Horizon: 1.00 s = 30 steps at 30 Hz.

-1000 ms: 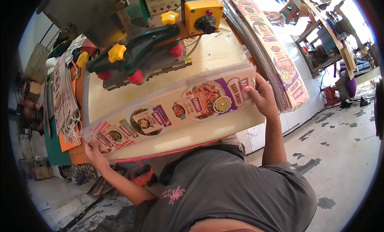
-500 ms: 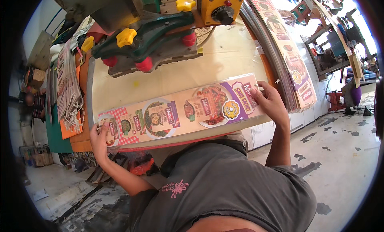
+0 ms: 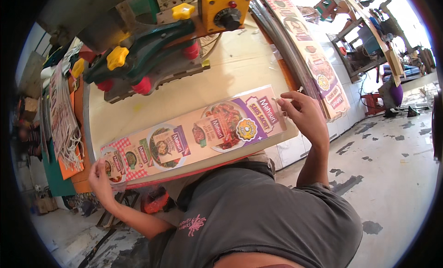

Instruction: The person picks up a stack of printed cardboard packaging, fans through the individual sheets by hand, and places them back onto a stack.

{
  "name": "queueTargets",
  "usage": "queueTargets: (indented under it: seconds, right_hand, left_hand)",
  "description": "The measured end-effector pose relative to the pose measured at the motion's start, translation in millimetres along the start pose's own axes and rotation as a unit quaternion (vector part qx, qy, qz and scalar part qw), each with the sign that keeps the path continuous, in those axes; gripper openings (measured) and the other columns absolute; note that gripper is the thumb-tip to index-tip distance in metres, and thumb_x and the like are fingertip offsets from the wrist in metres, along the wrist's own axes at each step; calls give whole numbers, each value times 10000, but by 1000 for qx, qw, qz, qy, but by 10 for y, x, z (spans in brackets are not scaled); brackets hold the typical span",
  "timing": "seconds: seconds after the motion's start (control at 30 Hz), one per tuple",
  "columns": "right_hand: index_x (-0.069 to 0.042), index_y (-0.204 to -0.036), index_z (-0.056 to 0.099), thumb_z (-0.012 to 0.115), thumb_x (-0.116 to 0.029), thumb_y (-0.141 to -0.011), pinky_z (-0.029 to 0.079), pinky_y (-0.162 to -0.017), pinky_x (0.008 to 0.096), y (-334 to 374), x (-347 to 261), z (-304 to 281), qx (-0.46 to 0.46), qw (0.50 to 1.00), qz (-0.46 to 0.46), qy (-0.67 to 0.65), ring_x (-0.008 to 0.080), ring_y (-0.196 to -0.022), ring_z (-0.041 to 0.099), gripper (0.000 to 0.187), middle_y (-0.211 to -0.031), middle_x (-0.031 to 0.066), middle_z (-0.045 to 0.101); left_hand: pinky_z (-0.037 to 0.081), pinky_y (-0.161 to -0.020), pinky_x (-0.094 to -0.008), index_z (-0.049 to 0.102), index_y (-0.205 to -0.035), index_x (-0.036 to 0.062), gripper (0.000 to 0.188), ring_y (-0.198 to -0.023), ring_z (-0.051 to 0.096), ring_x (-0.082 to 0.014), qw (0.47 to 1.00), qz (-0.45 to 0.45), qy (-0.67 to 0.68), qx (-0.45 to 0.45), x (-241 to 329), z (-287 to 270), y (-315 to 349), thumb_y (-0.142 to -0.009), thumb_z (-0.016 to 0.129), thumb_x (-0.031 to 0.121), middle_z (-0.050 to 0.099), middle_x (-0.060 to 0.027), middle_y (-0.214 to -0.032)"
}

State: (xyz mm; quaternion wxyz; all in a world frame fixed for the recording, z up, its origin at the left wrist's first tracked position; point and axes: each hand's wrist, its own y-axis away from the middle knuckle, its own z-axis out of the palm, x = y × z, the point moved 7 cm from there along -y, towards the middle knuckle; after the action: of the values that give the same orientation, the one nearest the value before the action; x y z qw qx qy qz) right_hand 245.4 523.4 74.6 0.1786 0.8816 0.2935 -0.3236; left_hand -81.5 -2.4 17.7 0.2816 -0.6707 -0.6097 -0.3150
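Note:
A long printed strip (image 3: pixel 187 135) with food pictures and a purple end, apparently in clear film, lies slantwise along the near side of a cream work surface (image 3: pixel 235 74). At its left end my left hand (image 3: pixel 100 184) has thumb and fingers closed on the edge. Across at the purple end, my right hand (image 3: pixel 302 114) pinches the corner with thumb and forefinger, the other fingers curled. Beyond the strip stands a dark green press head (image 3: pixel 152 48) with yellow star knobs (image 3: pixel 117 58) and red feet (image 3: pixel 142 85); it does not touch the strip.
A yellow control box (image 3: pixel 224 12) with a black dial sits above the surface. Stacked printed strips (image 3: pixel 318 67) run along the right edge. Bundles of corded strips (image 3: pixel 67 125) hang at the left. Farther right, a workbench and machine (image 3: pixel 364 42) stand on the worn floor (image 3: pixel 383 175).
My view has shifted, so the press sits farther left. My right thumb has slid off the strip's printed face to its corner. My left fingers have moved out to the left edge.

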Motion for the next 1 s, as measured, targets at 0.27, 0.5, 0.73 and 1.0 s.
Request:
queueTargets:
  seconds: [0.27, 0.5, 0.73, 1.0]
  right_hand:
    - [-1, -1046, 710, 709, -302, -931, 524, -706, 376, -31, -42, -425, 176, 984, -42, 8, 259, -726, 682, 322, -812, 154, 711]
    - [36, -1370, 542, 719, -486, -874, 425, -1054, 467, -176, 306, -972, 283, 920, 41, 268, 384, -1265, 521, 742, -1315, 230, 594]
    - [77, -1218, 617, 744, -680, -760, 469, -992, 469, -233, 673, -1175, 255, 910, 132, 300, 386, -1151, 597, 894, -1176, 250, 626]
    - [57, -1109, 636, 829, -661, -663, 473, -942, 470, -319, 877, -1347, 272, 919, 123, 258, 368, -1081, 615, 867, -1086, 224, 648]
  left_hand:
    - [500, -885, -347, 652, -1219, -97, 545, -964, 651, -192, 997, -26, -75, 8, 117, 47, 80, -961, 685, 382, 713, -153, -1066]
    - [500, -890, -359, 636, -1243, -88, 510, -965, 657, -222, 997, 14, -79, 14, 53, 82, 113, -955, 692, 329, 707, -166, -1076]
    - [498, -897, -365, 631, -1231, -65, 448, -996, 645, -242, 995, 34, -85, 38, -37, 78, 145, -975, 666, 302, 673, -157, -1113]
    - [481, -920, -371, 622, -1246, -30, 430, -1039, 619, -246, 996, 71, -17, 58, -217, 189, 141, -996, 642, 319, 646, -142, -1164]
